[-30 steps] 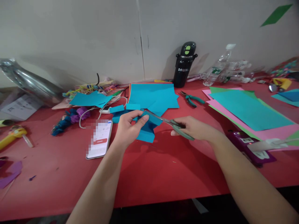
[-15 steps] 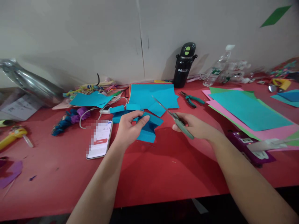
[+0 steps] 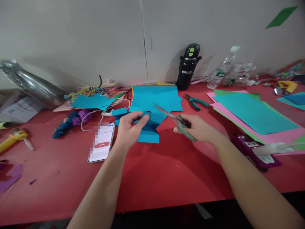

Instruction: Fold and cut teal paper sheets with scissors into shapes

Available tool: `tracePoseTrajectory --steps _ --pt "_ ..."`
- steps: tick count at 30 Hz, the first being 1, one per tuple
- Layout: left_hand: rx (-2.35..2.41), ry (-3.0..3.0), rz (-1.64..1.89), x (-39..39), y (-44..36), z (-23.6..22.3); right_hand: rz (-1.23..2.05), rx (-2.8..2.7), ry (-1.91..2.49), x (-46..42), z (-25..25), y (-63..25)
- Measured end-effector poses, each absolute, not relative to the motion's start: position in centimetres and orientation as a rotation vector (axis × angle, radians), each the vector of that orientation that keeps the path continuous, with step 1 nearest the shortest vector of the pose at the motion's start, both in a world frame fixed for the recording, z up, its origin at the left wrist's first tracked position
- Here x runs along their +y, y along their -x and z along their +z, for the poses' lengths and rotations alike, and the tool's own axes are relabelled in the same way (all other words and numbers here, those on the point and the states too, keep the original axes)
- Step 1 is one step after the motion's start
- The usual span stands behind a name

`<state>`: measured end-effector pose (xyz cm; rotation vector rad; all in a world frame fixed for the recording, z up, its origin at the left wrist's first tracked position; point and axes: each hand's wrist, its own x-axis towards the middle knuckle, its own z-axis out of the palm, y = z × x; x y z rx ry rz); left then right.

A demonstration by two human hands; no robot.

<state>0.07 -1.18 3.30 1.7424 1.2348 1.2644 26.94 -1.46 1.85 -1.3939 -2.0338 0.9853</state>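
Observation:
Between thumb and fingers, my left hand point(image 3: 131, 128) pinches a creased piece of blue paper point(image 3: 149, 135) above the table. My right hand point(image 3: 196, 127) is closed round the green handles of a pair of scissors point(image 3: 179, 121). The scissor blades point up and left, over the right part of the held paper or just above it; I cannot tell whether they touch it. Behind lies a stack of blue paper sheets point(image 3: 154, 95), with smaller cut blue pieces in front of it.
A phone point(image 3: 102, 143) lies left of my left hand. Pliers point(image 3: 195, 101) and a black bottle point(image 3: 188, 68) stand beyond the scissors. Coloured sheets point(image 3: 257, 113) and a purple power strip point(image 3: 264, 159) are at right. A metal jug point(image 3: 35, 86) leans at far left.
The blue paper has turned slightly in my left hand, its lower edge now more level. The scissors have tilted a little further left, and their handles look wider apart.

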Motion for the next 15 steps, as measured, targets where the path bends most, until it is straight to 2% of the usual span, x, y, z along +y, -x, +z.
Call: tracePoseTrajectory --steps 8,15 --pt "1.307 -1.575 1.396 0.1 0.8 2.7 0.997 -1.876 1.419 -1.0 1.5 -26.8" --pt "1.128 -1.024 1.868 1.6 3.6 3.7 0.958 -1.829 1.465 -0.9 1.5 -26.6"
